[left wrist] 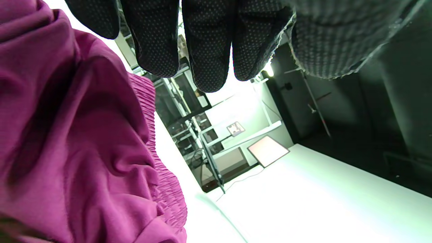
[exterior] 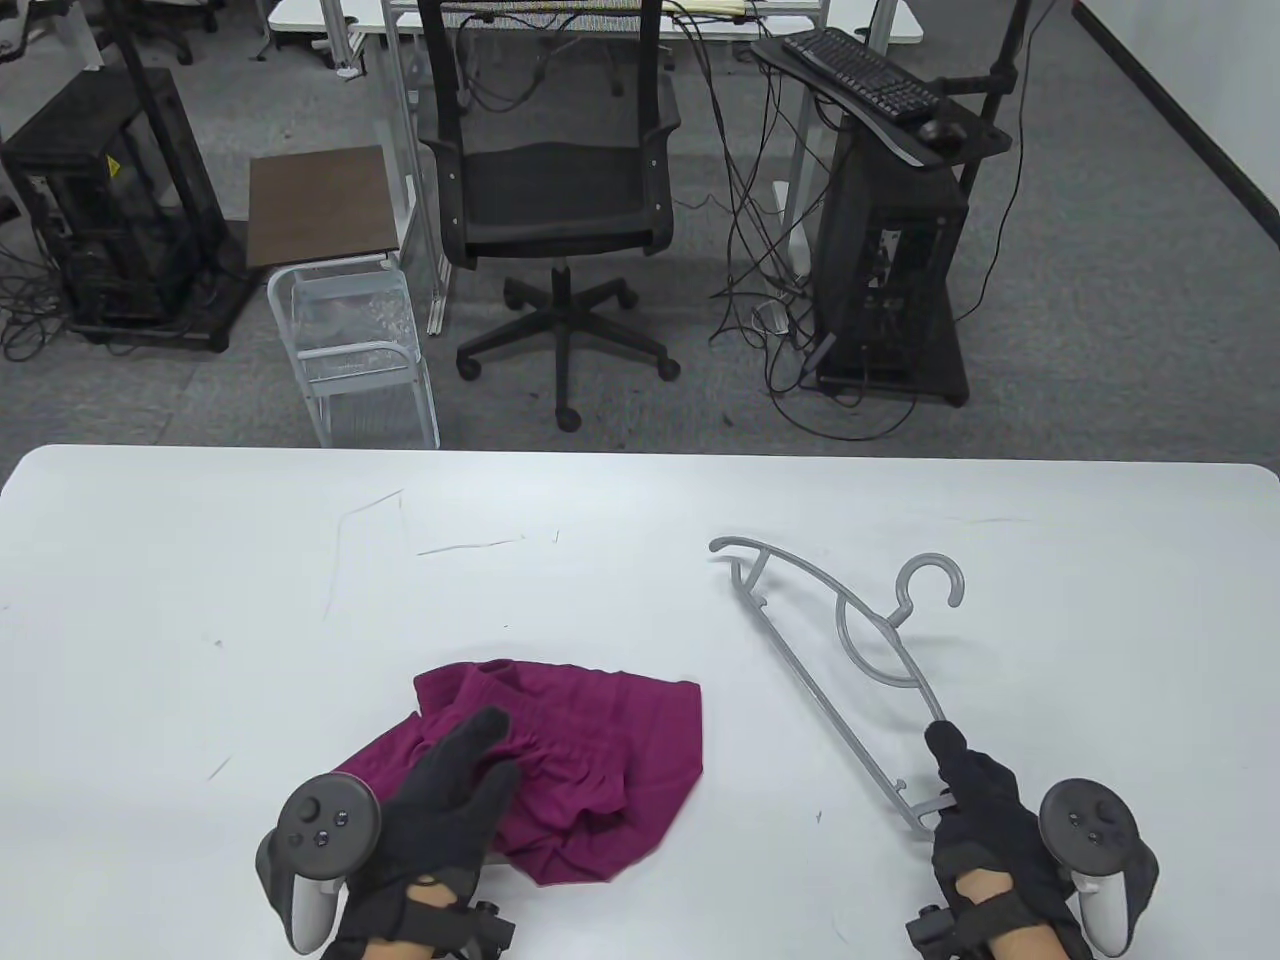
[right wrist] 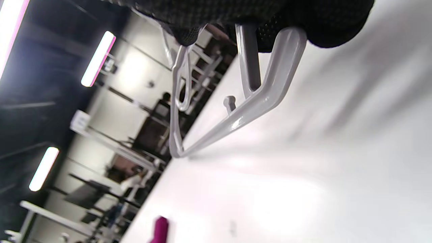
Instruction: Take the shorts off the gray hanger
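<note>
The magenta shorts [exterior: 590,760] lie crumpled on the white table [exterior: 200,620], apart from the gray hanger [exterior: 840,650]. My left hand [exterior: 470,770] hovers over the shorts' left part with its fingers stretched out, holding nothing. In the left wrist view the fingers [left wrist: 206,44] hang free above the fabric [left wrist: 77,152]. My right hand [exterior: 960,780] grips the hanger's near end. In the right wrist view the gloved fingers [right wrist: 270,17] wrap that end of the hanger [right wrist: 256,101], which is a little raised while the far end touches the table.
The hanger's hook [exterior: 935,580] points to the back right. Beyond the table's far edge stand an office chair [exterior: 555,200], a small side table [exterior: 320,205] and a black equipment cart [exterior: 890,260]. Faint pen marks [exterior: 470,546] cross the tabletop.
</note>
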`<state>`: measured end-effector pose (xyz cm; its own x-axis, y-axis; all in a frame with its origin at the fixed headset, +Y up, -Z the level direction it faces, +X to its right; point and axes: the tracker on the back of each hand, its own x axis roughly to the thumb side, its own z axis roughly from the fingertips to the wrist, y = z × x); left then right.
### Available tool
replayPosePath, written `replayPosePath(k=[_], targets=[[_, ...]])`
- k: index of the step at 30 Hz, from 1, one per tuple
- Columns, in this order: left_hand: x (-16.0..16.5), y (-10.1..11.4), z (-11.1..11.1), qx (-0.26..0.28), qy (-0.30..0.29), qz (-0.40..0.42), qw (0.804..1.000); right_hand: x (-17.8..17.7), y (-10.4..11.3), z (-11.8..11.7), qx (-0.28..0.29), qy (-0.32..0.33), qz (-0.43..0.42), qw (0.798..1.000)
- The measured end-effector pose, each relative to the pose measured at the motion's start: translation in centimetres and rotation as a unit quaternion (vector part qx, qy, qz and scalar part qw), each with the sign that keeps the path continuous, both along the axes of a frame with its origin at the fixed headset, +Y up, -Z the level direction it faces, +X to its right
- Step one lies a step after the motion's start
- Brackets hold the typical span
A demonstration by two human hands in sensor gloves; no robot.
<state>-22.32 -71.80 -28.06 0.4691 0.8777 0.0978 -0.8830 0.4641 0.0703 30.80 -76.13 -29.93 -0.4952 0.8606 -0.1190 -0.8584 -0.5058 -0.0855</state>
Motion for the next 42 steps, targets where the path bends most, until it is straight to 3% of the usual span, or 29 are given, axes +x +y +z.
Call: replayPosePath(k=[11,15,22,25,27,30,33,36,42], targets=[[0.2,-0.4,-0.1,-0.020,-0.006,-0.001,1.000,-2.2,-2.9,-1.5,-0.122,0.105,0.085,0.983],[0.1,-0.4,-0.1,-0.021,-0.005,0.012,1.000,-2.8,-3.5,-1.7,-0.141,0.128,0.115,0.975],[-0.1,-0.4,0.1,-0.009,0.001,0.021,1.000,-2.5,-3.4,-1.5,-0.133,0.120,0.105,0.978],[-0.1,0.7,0.8,0.061,0.011,0.027,0.998,-1.7,-2.2,-1.1,-0.095,0.110,0.073,0.987],[-0.1,1.5,1.5,0.102,0.042,0.004,0.994,-0.9,-0.7,-1.0,-0.032,0.116,0.086,0.989],[-0.2,2.5,2.1,0.152,0.065,-0.073,0.984,0.1,2.0,-0.5,0.076,0.135,0.166,0.974],[-0.3,3.1,2.4,0.180,0.077,-0.130,0.972,0.4,3.8,0.3,0.154,0.151,0.181,0.960],[-0.1,3.1,2.4,0.173,0.074,-0.155,0.970,0.0,5.2,1.1,0.211,0.156,0.192,0.946],[1.2,2.6,1.7,0.141,0.053,-0.226,0.963,-1.2,5.4,1.5,0.218,0.197,0.216,0.931]])
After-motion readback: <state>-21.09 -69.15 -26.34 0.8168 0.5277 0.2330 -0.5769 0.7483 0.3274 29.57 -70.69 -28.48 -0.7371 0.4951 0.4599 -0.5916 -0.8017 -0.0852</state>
